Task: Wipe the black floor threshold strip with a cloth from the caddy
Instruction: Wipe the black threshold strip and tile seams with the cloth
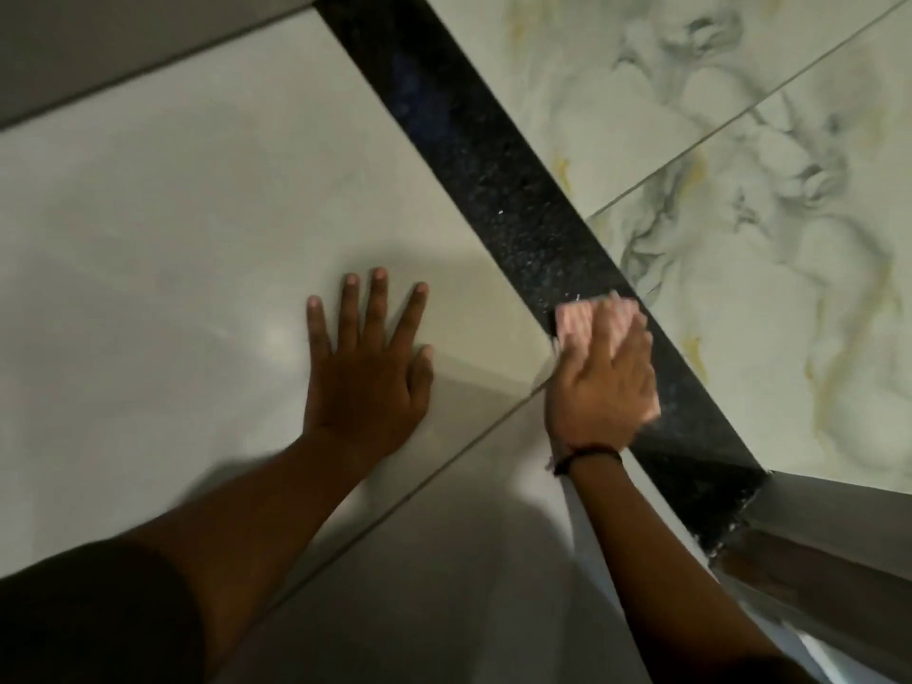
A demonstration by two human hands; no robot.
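We have the cloth (594,320) already in play, so fetching it from the caddy counts as done; the caddy itself is nowhere in this view. Our right hand (602,387) lies on top of the pink cloth, fingers spread over it and pressing it flat onto the black threshold strip (498,190), which runs diagonally across the floor from the top edge down to the door frame (814,525) at the lower right. The cloth sits on the lower part of the strip, reaching to the strip's edge against the plain pale tile (197,214), and its outline is blurred, so we judge it to be mid-stroke. Our left hand (367,367) holds nothing: it rests palm down with fingers splayed on the pale tile, well clear of the strip, seemingly as a prop for our weight. As for what remains, the long stretch of strip above the cloth carries pale specks and a dusty haze, so we reckon most of it awaits wiping. The short piece between our wrist and the door frame looks darker, though white crumbs sit in the corner by the frame; we cannot tell whether that part is finished. The veined marble tile (740,190) beyond the strip is not ours to clean.
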